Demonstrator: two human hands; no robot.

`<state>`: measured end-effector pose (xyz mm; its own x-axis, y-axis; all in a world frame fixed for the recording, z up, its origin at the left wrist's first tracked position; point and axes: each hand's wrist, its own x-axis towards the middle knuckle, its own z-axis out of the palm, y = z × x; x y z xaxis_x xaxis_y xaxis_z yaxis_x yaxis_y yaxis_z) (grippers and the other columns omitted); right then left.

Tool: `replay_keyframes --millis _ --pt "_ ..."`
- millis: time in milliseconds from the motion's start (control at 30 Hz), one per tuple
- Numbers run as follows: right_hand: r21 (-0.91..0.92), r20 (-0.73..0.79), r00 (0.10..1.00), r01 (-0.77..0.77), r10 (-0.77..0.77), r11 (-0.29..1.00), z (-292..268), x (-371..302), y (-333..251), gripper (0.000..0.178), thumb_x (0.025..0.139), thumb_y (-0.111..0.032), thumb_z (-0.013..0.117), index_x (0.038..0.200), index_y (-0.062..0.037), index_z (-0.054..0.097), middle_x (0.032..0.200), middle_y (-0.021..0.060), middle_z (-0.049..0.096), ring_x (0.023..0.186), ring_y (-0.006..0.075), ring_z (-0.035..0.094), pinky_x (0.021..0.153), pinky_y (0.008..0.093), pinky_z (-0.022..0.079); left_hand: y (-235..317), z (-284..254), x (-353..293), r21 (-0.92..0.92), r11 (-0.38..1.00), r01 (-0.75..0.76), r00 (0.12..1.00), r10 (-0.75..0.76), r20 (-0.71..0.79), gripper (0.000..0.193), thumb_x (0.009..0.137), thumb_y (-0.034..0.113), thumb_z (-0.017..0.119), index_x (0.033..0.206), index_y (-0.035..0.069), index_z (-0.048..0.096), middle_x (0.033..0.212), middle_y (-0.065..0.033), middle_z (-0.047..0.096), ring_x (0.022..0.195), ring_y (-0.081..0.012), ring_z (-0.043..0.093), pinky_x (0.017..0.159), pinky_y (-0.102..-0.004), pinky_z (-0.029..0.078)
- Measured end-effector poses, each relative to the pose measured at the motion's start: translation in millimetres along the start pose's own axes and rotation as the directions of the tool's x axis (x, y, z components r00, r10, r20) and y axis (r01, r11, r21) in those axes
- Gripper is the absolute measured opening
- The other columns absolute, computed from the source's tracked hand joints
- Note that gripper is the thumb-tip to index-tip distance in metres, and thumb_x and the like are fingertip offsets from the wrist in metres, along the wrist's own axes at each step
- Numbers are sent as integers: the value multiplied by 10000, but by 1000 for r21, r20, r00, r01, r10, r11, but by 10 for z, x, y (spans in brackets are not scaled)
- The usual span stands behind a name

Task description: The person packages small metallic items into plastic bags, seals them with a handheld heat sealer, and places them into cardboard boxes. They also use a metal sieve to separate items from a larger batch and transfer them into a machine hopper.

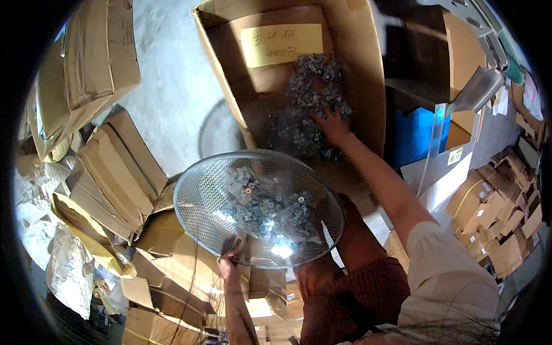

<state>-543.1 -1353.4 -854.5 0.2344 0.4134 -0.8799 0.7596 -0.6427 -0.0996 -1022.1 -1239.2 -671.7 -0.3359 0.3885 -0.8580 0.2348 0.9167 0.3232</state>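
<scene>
My left hand (227, 267) is closed around the near rim of a round wire mesh basket (192, 224). The basket is tilted over my lap. In it lies a heap of small clear bags (267, 207) with little metal parts inside. My right hand (333, 127) reaches into a large open cardboard box (376, 69) beyond the basket. Its fingers are spread on a dark pile of similar small bags (307, 95); I see nothing gripped there. The fingertips partly sink among the bags.
A yellow paper label (282, 44) with handwriting lies inside the box. Folded cartons (115, 172) and crumpled plastic sacks (72, 270) crowd the left. To the right stand a blue bin (411, 138), a clear upright panel (434, 155) and stacked cartons (489, 213). Grey floor (167, 75) shows at the upper left.
</scene>
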Motion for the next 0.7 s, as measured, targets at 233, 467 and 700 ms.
replay_keyframes --millis 233,467,700 --pt "121 -100 994 48 -36 991 12 -29 81 853 770 -141 716 1467 -350 272 1537 132 216 1362 416 267 981 643 393 -154 -291 192 48 999 3 1000 -3 2 154 674 28 531 692 -36 670 684 -119 627 699 -217 581 676 -328 464" --pt "429 -444 887 85 128 899 -349 -878 278 595 656 -116 749 1223 -187 581 1226 132 580 1208 380 462 973 444 446 -47 -206 166 31 999 29 997 -31 73 312 680 5 497 960 -78 606 985 -165 627 842 -293 608 785 -444 531" --pt "626 -712 690 537 133 566 -1012 -2823 117 674 571 -180 825 1185 -73 570 1096 147 583 1019 355 560 898 416 454 -53 -188 107 49 999 13 995 -18 94 446 687 4 492 1109 -108 582 1076 -176 643 893 -303 636 811 -463 566"
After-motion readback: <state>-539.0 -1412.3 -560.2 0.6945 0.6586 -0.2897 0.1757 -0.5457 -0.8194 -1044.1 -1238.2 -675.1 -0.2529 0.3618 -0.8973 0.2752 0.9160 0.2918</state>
